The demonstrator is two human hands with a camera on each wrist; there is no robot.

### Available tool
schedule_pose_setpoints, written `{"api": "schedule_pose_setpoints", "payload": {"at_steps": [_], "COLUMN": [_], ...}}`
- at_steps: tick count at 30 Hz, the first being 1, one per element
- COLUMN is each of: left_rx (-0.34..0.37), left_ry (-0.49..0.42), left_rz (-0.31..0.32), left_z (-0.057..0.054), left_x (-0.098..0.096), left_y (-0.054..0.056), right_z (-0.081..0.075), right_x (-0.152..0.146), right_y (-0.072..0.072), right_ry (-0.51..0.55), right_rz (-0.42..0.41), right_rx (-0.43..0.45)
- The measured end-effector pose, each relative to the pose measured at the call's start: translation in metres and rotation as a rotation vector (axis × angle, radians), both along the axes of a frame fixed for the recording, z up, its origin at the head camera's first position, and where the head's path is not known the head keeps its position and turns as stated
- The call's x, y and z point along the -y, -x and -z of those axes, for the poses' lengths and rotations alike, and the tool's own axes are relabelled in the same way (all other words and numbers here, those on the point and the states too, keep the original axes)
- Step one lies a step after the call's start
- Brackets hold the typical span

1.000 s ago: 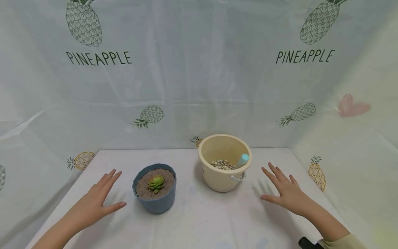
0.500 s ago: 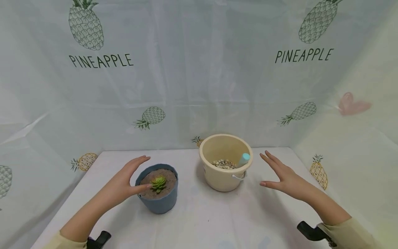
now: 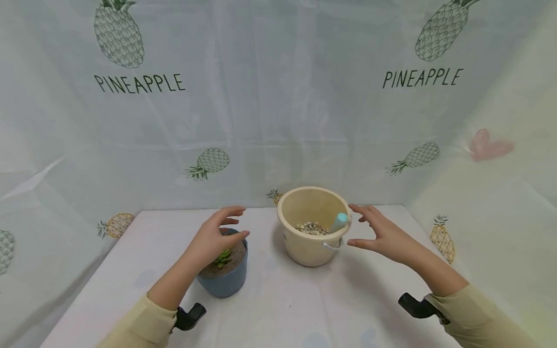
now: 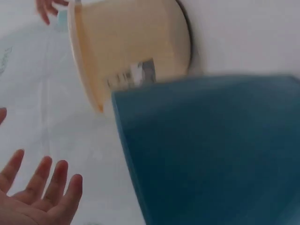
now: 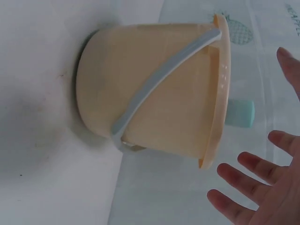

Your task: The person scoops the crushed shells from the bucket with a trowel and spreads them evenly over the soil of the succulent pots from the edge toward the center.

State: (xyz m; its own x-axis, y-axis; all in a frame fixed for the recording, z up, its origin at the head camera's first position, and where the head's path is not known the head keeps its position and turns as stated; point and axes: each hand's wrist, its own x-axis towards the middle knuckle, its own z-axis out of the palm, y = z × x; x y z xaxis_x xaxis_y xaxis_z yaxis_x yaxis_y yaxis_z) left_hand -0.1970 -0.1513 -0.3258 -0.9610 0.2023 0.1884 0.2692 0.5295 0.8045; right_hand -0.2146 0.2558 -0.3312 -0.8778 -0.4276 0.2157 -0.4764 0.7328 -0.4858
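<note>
A: which hand's nearer the bucket (image 3: 306,249)?

B: right hand (image 3: 385,237), just off its right side, turquoise-tipped tool (image 3: 341,219) leaning that way. bucket's upright near the surface (image 3: 278,319)'s far edge. left hand (image 3: 209,241)'s by the blue pot (image 3: 226,280). both loosely spread, holding nothing.

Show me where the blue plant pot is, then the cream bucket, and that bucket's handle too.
Blue plant pot (image 3: 227,282): head view, on its outer front wall.
Cream bucket (image 3: 306,249): head view, on its outer front wall.
Handle (image 5: 159,76): right wrist view, midway along its pale gray bar.
</note>
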Motion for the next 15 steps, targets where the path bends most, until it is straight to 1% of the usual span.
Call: {"api": "schedule_pose_setpoints", "payload": {"at_steps": [3,6,9,12,15], "left_rx": [0.029,0.06,0.099,0.141,0.198], "left_ry": [-0.001,-0.004,-0.007,-0.008,-0.01], "left_rz": [-0.009,0.007,0.015,0.022,0.005], "left_z": [-0.003,-0.003,0.0,0.006,0.012], "left_x": [-0.02,-0.04,-0.056,-0.068,-0.078], "left_y": [0.011,0.022,0.032,0.042,0.051], "right_z": [-0.007,-0.013,-0.016,-0.017,-0.014], "right_x": [0.006,0.012,0.019,0.026,0.034], "right_y": [0.005,0.008,0.011,0.015,0.021], "right_ry": [-0.001,-0.004,-0.019,-0.01,0.01], "right_rz": [-0.006,0.001,0.013,0.018,0.032], "right_rx": [-0.026,-0.027,-0.015,0.002,0.047]}}
